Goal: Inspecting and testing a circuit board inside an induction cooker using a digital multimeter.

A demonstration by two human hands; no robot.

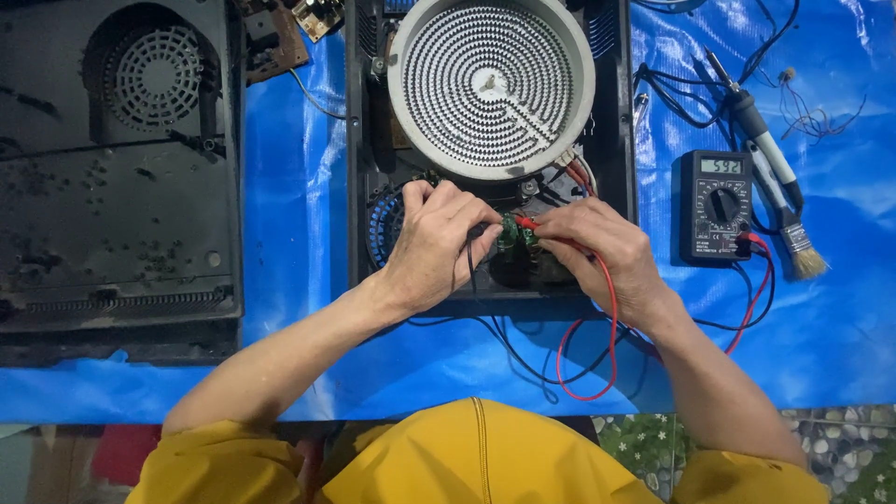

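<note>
Blue tarp (pixel 299 280) underlies an opened cooker (pixel 611 140); left hand (pixel 434 245) pinches black probe (pixel 469 245), right hand (pixel 597 252) pinches red probe (pixel 525 222), both tips on green board (pixel 515 235) for meter (pixel 716 205) reading.

To your left lies a black cover panel (pixel 117 177), upturned, with a round fan grille (pixel 154 75) set in its upper part. Beside its top right corner you see a brown circuit board (pixel 273 37). Everything rests on a blue tarp (pixel 299 187). At your far right, a paintbrush (pixel 793 233) and a soldering iron (pixel 761 140) lie near each other, with loose thin wires (pixel 812 117) just beyond them
</note>
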